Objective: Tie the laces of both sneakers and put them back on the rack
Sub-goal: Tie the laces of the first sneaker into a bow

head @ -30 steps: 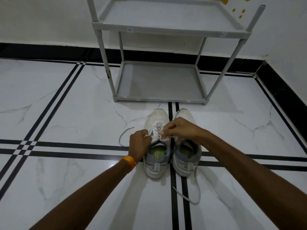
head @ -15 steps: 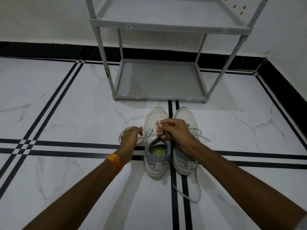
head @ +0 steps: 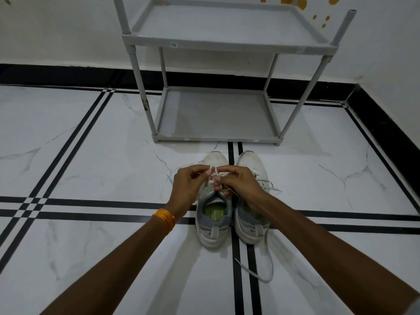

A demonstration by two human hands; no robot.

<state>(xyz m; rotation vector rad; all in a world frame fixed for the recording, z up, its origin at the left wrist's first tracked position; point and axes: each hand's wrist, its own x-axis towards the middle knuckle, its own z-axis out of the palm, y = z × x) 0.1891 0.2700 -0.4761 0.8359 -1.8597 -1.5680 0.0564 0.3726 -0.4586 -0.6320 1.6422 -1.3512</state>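
Two white and grey sneakers stand side by side on the floor, toes toward the rack. Over the left sneaker point(head: 213, 226), my left hand point(head: 189, 187) and my right hand point(head: 241, 184) each pinch an end of its white lace point(head: 212, 175), and the two ends cross between my fingertips. The right sneaker point(head: 251, 228) is partly covered by my right wrist. Its loose lace point(head: 268, 267) trails back over the floor past the heel. The grey two-shelf rack point(head: 218, 135) stands just beyond the toes with both shelves bare.
White marble floor with black inlay lines point(head: 91, 203) stretches all round. A black skirting point(head: 386, 123) and white walls close the back and right side. An orange band point(head: 164, 218) sits on my left wrist.
My left hand has come in from the left side, bringing the lace end up over the left sneaker to meet my right hand. The lace loop that lay on the floor is gone.
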